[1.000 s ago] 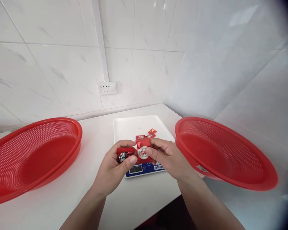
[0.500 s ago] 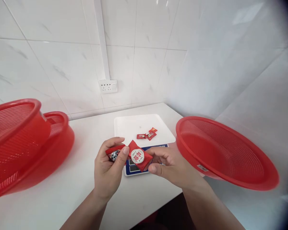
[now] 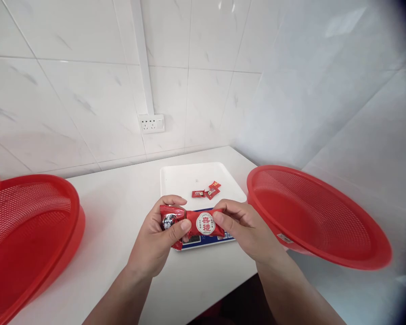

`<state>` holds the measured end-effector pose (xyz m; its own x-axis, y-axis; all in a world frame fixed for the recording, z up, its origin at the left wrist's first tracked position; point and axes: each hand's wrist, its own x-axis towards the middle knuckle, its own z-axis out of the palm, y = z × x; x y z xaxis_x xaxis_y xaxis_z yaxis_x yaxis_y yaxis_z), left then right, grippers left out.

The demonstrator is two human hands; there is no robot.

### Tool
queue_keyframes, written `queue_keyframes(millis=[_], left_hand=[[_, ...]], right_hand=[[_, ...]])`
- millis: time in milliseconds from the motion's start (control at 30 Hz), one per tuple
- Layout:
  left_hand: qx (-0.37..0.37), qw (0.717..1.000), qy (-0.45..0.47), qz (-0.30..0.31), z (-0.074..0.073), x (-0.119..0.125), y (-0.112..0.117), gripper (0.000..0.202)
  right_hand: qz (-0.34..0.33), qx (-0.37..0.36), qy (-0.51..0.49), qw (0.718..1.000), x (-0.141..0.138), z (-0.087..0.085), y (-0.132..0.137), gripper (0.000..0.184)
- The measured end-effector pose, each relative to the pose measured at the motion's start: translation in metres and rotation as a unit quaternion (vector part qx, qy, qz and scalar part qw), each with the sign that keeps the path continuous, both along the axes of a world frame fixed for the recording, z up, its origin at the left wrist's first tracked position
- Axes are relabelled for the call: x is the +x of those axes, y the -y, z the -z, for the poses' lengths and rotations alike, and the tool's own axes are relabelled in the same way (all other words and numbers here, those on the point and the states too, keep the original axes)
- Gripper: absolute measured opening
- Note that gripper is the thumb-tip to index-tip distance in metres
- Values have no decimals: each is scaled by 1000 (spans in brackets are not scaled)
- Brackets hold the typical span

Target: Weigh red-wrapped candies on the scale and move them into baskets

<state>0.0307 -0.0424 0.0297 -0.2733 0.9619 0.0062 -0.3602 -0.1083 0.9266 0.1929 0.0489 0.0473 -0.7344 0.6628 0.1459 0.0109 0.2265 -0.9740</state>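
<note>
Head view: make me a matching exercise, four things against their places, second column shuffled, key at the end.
Things
1. packet with a white round label
2. packet with a dark label
3. three small packets
4. socket panel

Places
A. on the white tray
B. right end pinched by the right hand
C. on the tiled wall
D. in the left hand

Pairs: 1-B, 2-D, 3-A, 4-C

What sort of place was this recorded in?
Possibly a small weighing or packing room: a white-and-blue digital scale bears small red wrapped packets, a red plastic mesh basket sits at right, with white marble-patterned wall tiles behind.
</note>
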Motion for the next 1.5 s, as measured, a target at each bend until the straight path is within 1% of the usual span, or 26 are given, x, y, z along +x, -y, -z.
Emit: queue_keyframes(millis=[267,333,433,500,600,733,800,867,933,1000,1133,1200,1267,1300,1400,1500], left_hand=[[21,999,36,13,2,0,-1,34],[20,999,39,27,2,0,-1,34],[3,997,32,67,2,1,-2,38],[-9,997,23,76,3,1,-2,39],[-8,999,18,49,5,2,-4,40],[16,1000,14,-1,8,5,-5,40],[37,998,-34,-35,9,7,-3,34],[53,991,-101,-70,10,10,-2,28],[56,983,-147,-91,10,12,-2,23],[39,984,-154,-82,10,12,-3,25],[-14,993,-114,-17,14,8,-11,38],[-22,995,-96,13,16,6,-15,41],[-14,996,-86,27,16,2,-16,37],[-4,996,-86,23,16,0,-16,33],[27,995,-98,-14,12,-6,-15,18],[33,994,-102,-25,10,-6,-15,16]], right_hand=[[-6,-7,-13,1000,-1,1,3,30],[-1,-13,-14,1000,-1,1,3,30],[5,-24,-17,1000,-1,2,2,31],[6,-28,-22,999,0,3,1,31],[1,-38,-25,999,0,6,0,31],[-29,-72,-31,997,-1,9,1,30],[-27,-71,-26,997,-2,9,1,29],[-1,-45,-16,999,-3,11,1,28],[29,-13,-6,999,-3,12,0,27],[48,7,2,999,-2,14,-1,27],[54,2,7,999,-1,16,-2,25],[56,-1,5,998,-1,17,-3,26],[63,0,4,998,1,19,-4,26],[68,1,5,998,2,20,-5,25],[83,-6,-2,997,7,23,-8,25],[70,-27,-15,997,10,26,-10,25]])
